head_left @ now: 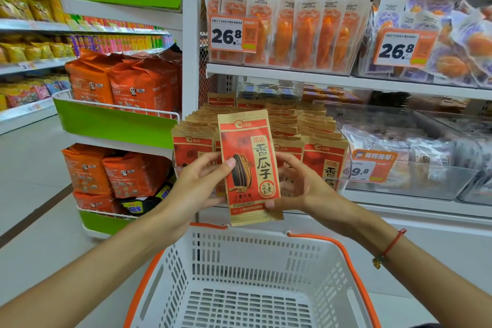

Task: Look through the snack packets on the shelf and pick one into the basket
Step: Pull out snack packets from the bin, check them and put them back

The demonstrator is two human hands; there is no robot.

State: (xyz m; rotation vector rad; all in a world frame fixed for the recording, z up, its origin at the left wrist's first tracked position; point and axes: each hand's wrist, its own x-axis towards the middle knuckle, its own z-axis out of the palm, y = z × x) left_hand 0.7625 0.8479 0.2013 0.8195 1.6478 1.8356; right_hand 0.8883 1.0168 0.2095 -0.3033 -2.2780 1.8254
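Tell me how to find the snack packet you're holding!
Look above the white basket with orange handles. Both hands, left hand and right hand, hold one red-and-tan packet showing a striped sunflower seed. Its twins stand in shelf rows behind; only this one is lifted out.

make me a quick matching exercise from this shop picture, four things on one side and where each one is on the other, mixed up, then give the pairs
Things:
1. sunflower seed packet
2. basket
3. orange panda bags
4. 26.8 price tag

Places:
A. green rack at the left
B. held in both hands, left hand and right hand
C. upper shelf, in front of orange packets
D. below the hands, nothing inside

Pairs: 1-B, 2-D, 3-A, 4-C
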